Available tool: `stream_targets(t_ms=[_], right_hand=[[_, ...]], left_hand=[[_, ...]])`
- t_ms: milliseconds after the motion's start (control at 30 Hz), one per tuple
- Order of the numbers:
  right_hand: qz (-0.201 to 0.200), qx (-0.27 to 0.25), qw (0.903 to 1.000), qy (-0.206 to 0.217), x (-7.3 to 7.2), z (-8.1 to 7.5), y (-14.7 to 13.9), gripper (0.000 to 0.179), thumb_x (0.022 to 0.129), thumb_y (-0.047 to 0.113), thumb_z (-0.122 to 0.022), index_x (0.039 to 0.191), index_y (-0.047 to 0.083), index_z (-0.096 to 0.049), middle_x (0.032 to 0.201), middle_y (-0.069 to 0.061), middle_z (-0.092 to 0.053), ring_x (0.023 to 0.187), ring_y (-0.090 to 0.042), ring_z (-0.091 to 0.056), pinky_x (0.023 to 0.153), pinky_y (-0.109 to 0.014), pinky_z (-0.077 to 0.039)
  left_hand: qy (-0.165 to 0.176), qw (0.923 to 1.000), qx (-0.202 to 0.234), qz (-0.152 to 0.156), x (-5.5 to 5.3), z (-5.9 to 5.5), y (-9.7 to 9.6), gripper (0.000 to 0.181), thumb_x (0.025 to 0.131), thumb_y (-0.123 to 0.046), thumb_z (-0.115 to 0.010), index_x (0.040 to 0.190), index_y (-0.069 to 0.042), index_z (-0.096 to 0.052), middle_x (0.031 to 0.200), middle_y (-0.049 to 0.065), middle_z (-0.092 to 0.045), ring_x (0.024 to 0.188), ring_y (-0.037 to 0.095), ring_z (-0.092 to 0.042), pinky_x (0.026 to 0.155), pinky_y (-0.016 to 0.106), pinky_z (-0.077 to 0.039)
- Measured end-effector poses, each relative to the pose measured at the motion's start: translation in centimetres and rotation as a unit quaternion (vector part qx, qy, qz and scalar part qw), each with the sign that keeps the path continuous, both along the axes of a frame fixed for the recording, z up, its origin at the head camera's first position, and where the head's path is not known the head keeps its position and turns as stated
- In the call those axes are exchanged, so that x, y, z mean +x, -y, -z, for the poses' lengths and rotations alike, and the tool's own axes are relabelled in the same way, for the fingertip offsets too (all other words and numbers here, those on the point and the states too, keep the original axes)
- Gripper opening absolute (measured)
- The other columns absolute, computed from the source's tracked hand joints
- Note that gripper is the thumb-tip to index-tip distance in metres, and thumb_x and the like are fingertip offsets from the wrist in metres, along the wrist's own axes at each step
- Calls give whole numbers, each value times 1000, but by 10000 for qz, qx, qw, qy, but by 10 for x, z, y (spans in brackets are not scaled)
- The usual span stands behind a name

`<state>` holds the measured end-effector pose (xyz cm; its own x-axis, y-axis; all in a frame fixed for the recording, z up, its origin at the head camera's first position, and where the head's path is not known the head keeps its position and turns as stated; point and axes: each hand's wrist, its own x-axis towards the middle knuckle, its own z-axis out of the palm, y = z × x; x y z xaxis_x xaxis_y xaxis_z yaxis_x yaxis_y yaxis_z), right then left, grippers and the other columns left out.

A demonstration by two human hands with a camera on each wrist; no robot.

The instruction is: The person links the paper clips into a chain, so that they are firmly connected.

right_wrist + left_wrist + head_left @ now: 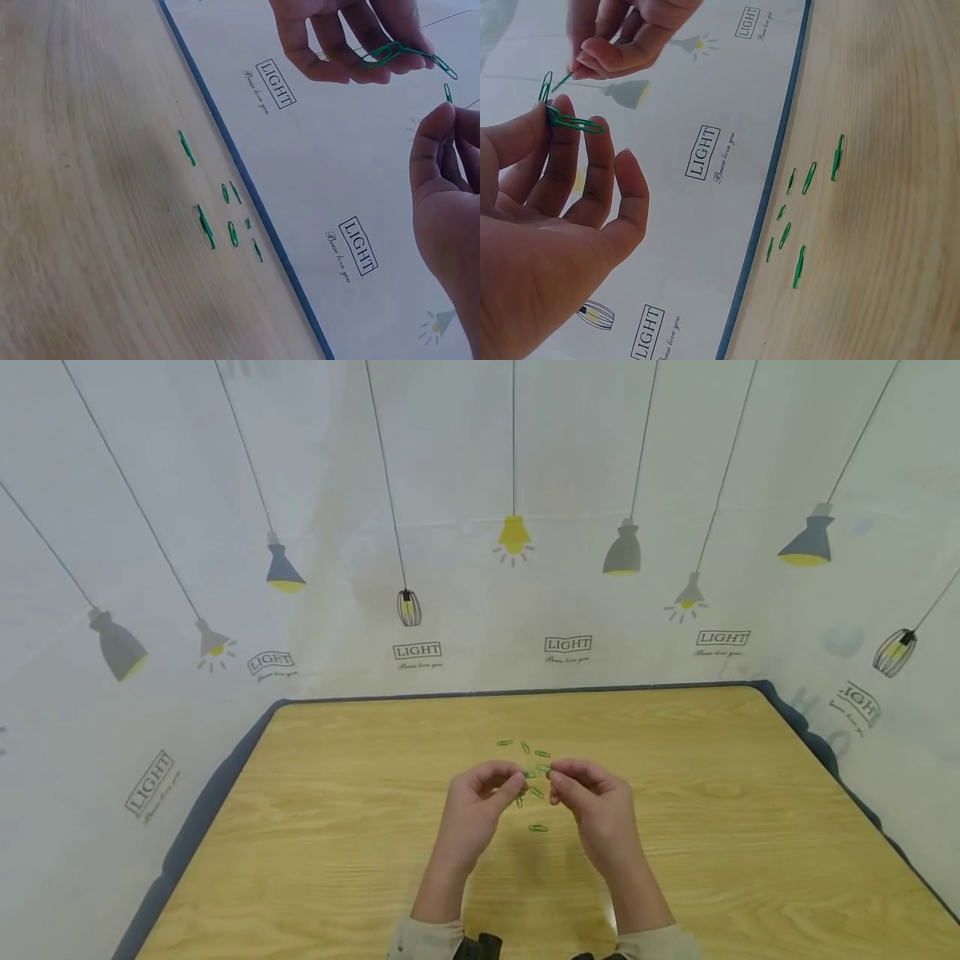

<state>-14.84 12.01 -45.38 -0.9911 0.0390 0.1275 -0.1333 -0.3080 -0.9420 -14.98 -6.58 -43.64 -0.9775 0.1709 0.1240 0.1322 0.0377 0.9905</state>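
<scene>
My left hand (478, 802) is raised over the table and pinches green paper clips (580, 124) between thumb and forefinger. At least two of these clips are joined together. One sticks up past the fingertips, and the rest hang by the curled fingers. Facing it, my right hand (600, 802) holds a single green paper clip (448, 92) by one end, its other end pointing at the joined clips. A small gap separates the single clip from the joined ones in the right wrist view.
Several loose green paper clips (537, 828) lie scattered on the wood-grain table (337, 827) beneath and beyond the hands. A dark blue edge (225, 785) borders the table. Behind it stands a pale wall covering (450, 460) printed with hanging lamps.
</scene>
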Motion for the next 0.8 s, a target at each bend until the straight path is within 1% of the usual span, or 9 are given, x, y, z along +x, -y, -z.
stream_targets(t_ms=[100,167,233,400,500,633,733,800], right_hand=[[-15,-100,9998,-174,1,-2,2,9,100,3,-72,107,-2,-74,92,3,-73,81,-9,-66,75,-22,-61],[-53,-65,9996,-263,2,-4,2,10,100,2,-72,108,-4,-74,94,3,-74,81,-9,-66,75,-22,-61],[-90,42,9996,-273,4,-7,3,12,100,2,-72,109,-6,-73,95,4,-74,81,-9,-66,76,-23,-61],[8,628,9980,-74,9,-13,4,14,102,4,-70,111,-6,-74,96,4,-74,80,-11,-66,79,-25,-61],[52,1031,9947,-11,12,-16,4,18,102,5,-71,113,-9,-73,95,5,-74,80,-12,-66,80,-26,-61],[-15,1359,9907,-5,14,-20,4,21,101,5,-71,114,-11,-72,93,6,-74,79,-12,-67,79,-25,-60],[-102,1425,9897,-30,15,-20,3,20,101,4,-71,114,-11,-72,93,6,-74,80,-12,-67,78,-25,-60],[-135,1441,9895,-44,14,-20,3,20,101,5,-71,114,-10,-72,94,6,-74,80,-12,-67,78,-26,-61]], left_hand=[[-6,9999,-70,73,0,1,-1,24,105,-21,-69,113,0,-76,110,19,-76,102,19,-73,97,45,-59],[-35,9998,-124,123,1,2,-2,23,105,-21,-69,113,0,-76,111,18,-76,103,19,-73,96,43,-59],[-49,9997,-143,173,2,2,-2,22,106,-20,-69,113,-1,-76,113,19,-75,103,18,-72,97,45,-59],[-43,9996,-122,258,2,3,-2,22,106,-19,-67,112,-1,-76,118,24,-73,103,14,-71,97,39,-59],[-36,9994,-89,325,1,3,-2,20,106,-18,-68,111,-1,-76,117,22,-74,103,13,-70,96,36,-59],[-60,9992,-64,399,1,4,-2,16,106,-16,-68,110,-3,-76,114,16,-75,103,15,-70,98,41,-58],[-101,9991,-42,421,1,5,-2,16,106,-15,-67,110,-3,-76,114,16,-76,103,15,-70,100,47,-58],[-123,9990,-49,432,1,5,-2,16,106,-16,-66,110,-3,-75,114,16,-75,103,14,-71,100,48,-58]])
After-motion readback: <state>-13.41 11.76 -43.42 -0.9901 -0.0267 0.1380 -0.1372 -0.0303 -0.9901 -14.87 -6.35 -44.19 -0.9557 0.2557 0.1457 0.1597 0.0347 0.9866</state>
